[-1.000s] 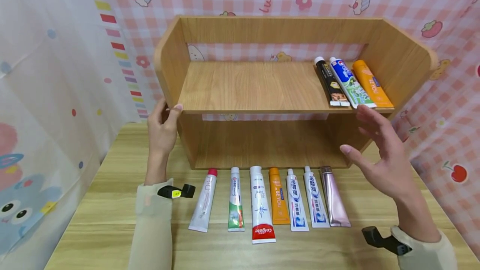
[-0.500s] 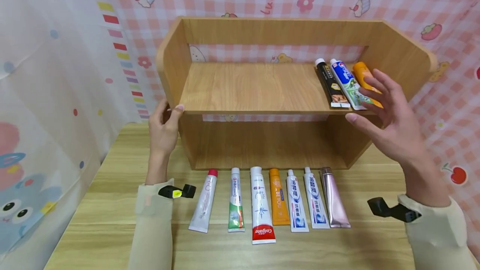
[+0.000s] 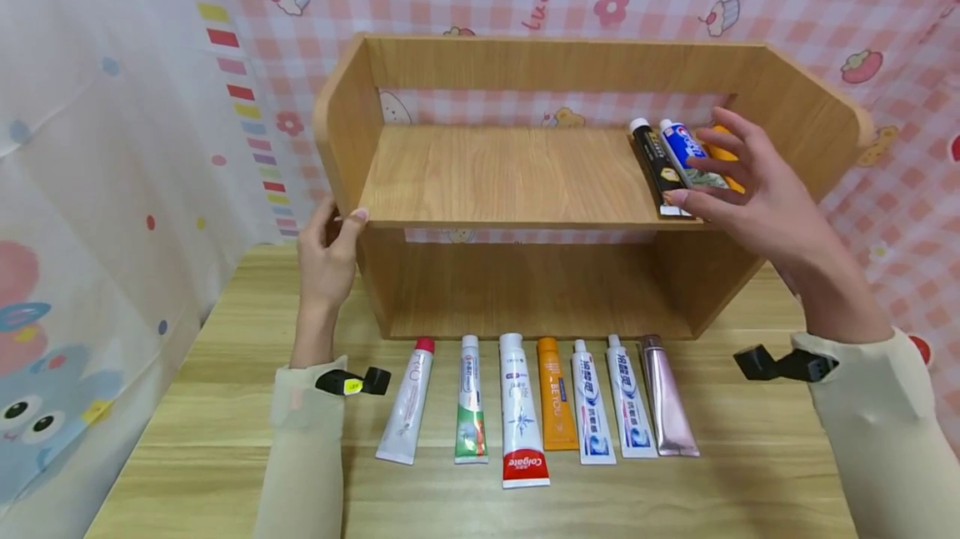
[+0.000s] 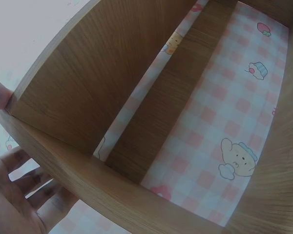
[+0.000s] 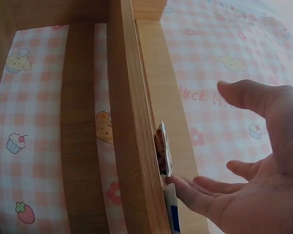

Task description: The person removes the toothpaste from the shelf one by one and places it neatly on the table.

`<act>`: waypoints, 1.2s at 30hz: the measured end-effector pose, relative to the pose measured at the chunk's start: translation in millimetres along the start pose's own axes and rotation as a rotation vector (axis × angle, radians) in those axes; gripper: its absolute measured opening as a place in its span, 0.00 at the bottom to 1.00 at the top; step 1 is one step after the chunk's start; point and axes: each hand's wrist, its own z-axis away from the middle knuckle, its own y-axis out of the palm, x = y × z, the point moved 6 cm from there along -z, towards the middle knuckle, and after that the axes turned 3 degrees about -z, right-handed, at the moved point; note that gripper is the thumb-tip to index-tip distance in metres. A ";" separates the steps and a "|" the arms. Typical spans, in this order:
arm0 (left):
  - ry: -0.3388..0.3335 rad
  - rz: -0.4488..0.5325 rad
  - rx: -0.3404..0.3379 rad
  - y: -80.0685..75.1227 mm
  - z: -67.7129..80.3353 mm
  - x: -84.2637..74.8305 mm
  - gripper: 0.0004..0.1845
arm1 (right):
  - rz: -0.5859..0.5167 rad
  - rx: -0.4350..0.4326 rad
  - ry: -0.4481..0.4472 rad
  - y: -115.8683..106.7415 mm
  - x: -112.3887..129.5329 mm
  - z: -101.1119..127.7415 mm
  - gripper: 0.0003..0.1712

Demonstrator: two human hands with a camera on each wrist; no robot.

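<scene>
The right hand [image 3: 757, 193] reaches onto the upper board of the light wooden two-tier shelf [image 3: 517, 177], its fingers spread and mostly straight over three tubes lying side by side at the right end: a black toothpaste tube [image 3: 656, 160], a blue-and-green toothpaste tube [image 3: 686, 152] and an orange toothpaste tube [image 3: 726, 157]. The grip is open; fingertips seem to rest on the tube ends, though nothing is clearly pinched. The left hand [image 3: 326, 252] clasps the shelf's left front corner, thumb on the board edge, likely to steady it against a push from the other side.

The head view alone shows the row of seven toothpaste tubes [image 3: 540, 401] lying on the pale wooden table [image 3: 187, 439] before the shelf. The right wrist view shows the flat crimped tube ends [image 5: 164, 155] at the board's front edge with fingers [image 5: 195, 192] just under them; the left wrist view shows fingers [image 4: 24, 180] curled behind the side panel
</scene>
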 end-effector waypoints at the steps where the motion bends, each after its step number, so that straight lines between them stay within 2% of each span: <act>1: 0.000 -0.002 0.002 0.0 -0.1 0.2 0.22 | 0.010 0.011 0.022 0.5 -0.3 -3.2 0.57; 6: 0.004 -0.010 0.009 0.5 0.1 0.6 0.22 | 0.055 0.072 0.139 4.7 -3.5 -18.9 0.57; 10: 0.006 -0.007 0.003 0.1 0.3 1.1 0.22 | 0.083 0.101 0.189 7.8 -5.1 -29.5 0.58; 18: 0.006 -0.008 -0.010 -2.3 0.0 1.8 0.22 | 0.149 0.097 0.201 15.8 2.2 -45.1 0.62; 26: 0.013 -0.018 -0.003 -2.6 0.4 0.5 0.21 | 0.213 0.100 0.195 26.9 4.7 -64.3 0.55; 31: 0.017 -0.015 -0.002 -1.9 0.5 -0.5 0.21 | 0.203 0.083 0.226 31.7 5.5 -71.3 0.54; 36: 0.023 -0.004 0.002 -0.9 -0.3 -0.3 0.21 | 0.169 0.112 0.271 35.1 3.9 -75.2 0.52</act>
